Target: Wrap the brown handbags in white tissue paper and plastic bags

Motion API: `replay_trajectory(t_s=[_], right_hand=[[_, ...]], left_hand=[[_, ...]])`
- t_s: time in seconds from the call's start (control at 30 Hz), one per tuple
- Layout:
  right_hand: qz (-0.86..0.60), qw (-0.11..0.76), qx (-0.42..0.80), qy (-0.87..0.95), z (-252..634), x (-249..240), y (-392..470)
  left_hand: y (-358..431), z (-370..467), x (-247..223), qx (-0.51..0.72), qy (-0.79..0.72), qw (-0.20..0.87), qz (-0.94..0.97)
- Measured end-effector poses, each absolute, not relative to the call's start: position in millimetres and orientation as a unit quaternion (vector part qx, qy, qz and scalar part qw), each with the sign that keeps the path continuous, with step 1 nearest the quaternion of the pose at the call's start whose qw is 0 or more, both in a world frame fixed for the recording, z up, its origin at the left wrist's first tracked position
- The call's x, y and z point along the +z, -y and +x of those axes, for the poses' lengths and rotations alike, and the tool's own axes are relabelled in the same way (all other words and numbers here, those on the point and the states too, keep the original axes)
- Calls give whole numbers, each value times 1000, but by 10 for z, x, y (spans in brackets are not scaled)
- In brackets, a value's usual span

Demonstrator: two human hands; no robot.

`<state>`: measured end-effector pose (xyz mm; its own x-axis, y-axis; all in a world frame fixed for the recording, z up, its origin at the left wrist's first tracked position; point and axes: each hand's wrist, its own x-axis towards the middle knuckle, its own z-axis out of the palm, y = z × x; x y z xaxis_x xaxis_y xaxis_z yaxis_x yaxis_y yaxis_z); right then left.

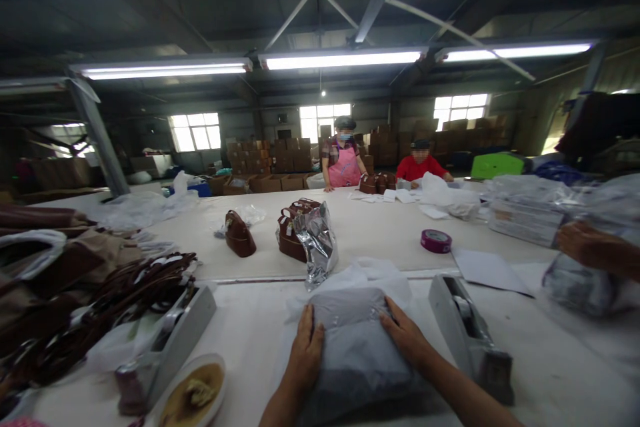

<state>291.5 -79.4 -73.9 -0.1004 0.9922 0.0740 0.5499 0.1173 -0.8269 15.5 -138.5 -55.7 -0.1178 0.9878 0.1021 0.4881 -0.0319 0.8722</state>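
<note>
A grey package in a thin plastic bag [357, 347] lies on the table right in front of me. My left hand [306, 350] rests flat along its left side, fingers stretched out. On its right side lies my right hand [407, 333], with the fingers extended over the upper corner. Both hands touch the wrapping without gripping it. White translucent sheeting [383, 273] spreads out behind the package. Beyond that stand brown leather bags [291, 233], partly covered by a crumpled silver foil sheet [317, 247].
Grey tape dispensers stand left [173, 340] and right [470, 340]. A bowl [195, 390] sits front left, near brown straps [145, 287]. Purple tape [436, 241] lies behind. At far right, another person's hand [590, 247] is over clear plastic. Two people are across the table.
</note>
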Motion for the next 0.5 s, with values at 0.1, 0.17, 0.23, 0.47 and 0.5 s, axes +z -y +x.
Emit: replay_trajectory(t_s=[0.1, 0.17, 0.23, 0.47, 0.5], right_hand=[[-587, 336, 337, 655, 2910, -725, 790], [-602, 316, 350, 645, 2899, -695, 791], [-611, 295, 364, 638, 2879, -655, 794], [-598, 316, 379, 631, 2814, -499, 827], [-596, 322, 380, 630, 2810, -457, 842]], left_hand=[[1392, 154, -560, 417, -631, 315, 573], [1389, 153, -559, 410, -639, 320, 567], [1373, 148, -567, 401, -645, 323, 564], [1264, 61, -670, 425, -632, 350, 545], [1253, 47, -667, 431, -631, 350, 542]])
